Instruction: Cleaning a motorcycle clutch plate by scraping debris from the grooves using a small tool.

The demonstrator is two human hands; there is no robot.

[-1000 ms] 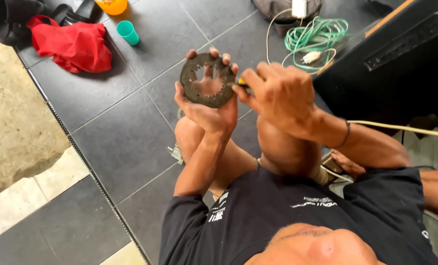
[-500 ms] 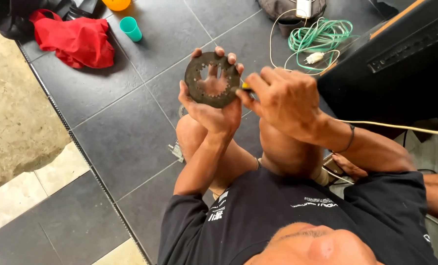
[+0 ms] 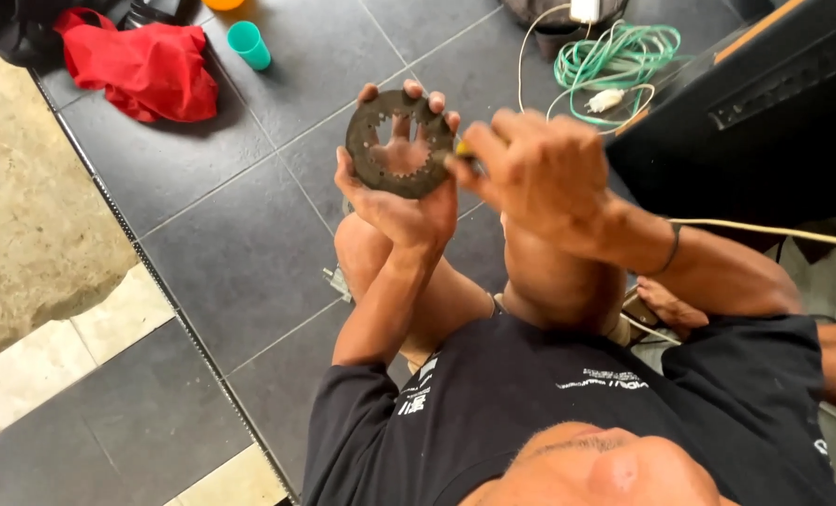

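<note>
1. Toothed ring (image 3: 369,159): we hold this dark, flat metal disc with notched inner teeth upright above our knees, over the dark grey floor tiles (image 3: 240,253).
2. Our left hand (image 3: 404,201) cups the ring from below and behind; its fingertips (image 3: 425,98) curl over the upper rim and the thumb presses the left edge, so the hand is closed around the ring.
3. Our right hand (image 3: 540,173) is clenched just beside the ring's right edge, pinching a small yellow-tipped tool (image 3: 462,150) whose end touches the rim. Most of the tool is hidden inside the fist, so we cannot tell its kind.
4. We wear a thin dark band (image 3: 669,251) on the right wrist.
5. Well apart on the floor, at the upper left, lie a red cloth (image 3: 141,61) and, just beside it, a teal cup (image 3: 248,43).
6. At the upper right a coiled green cable (image 3: 624,58) lies near a white plug (image 3: 607,99), next to a large black case (image 3: 765,122).
7. A pale cord (image 3: 765,230) runs across the right side, past our right forearm.
</note>
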